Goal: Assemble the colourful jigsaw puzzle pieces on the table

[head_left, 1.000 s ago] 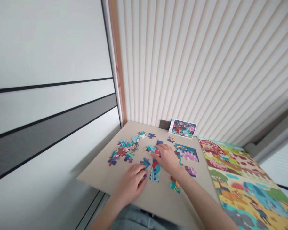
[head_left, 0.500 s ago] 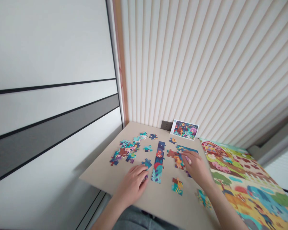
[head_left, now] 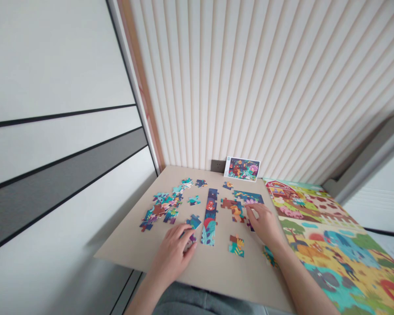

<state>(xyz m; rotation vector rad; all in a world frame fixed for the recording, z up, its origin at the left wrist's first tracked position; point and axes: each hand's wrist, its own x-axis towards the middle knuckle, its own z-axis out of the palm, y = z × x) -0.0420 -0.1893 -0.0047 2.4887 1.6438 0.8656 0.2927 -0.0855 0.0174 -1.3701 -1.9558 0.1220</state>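
My left hand (head_left: 174, 251) rests low on the table, its thumb and fingers bent around a purple-toned puzzle piece (head_left: 191, 239), partly covered. Just beyond its fingertips lies a blue puzzle piece (head_left: 193, 221). My right hand (head_left: 264, 224) pinches a pink-patterned puzzle piece (head_left: 251, 202) below the joined blue pieces (head_left: 249, 195); the fingers hide part of it. Left of these fingertips are joined brown and orange pieces (head_left: 237, 212). Between my hands stands an assembled upright strip (head_left: 210, 214) with a red round figure.
Several loose pieces (head_left: 162, 208) are heaped at the left. A joined chunk (head_left: 237, 246) lies near the front, another piece (head_left: 270, 256) by my right forearm. A picture card (head_left: 242, 169) leans against the ribbed wall. A colourful farm-and-animal mat (head_left: 318, 245) borders the table (head_left: 134, 245).
The view has shifted so the table sits further left. My right hand has brought the pink-patterned piece up against the blue joined pieces. My left hand stays almost in place.
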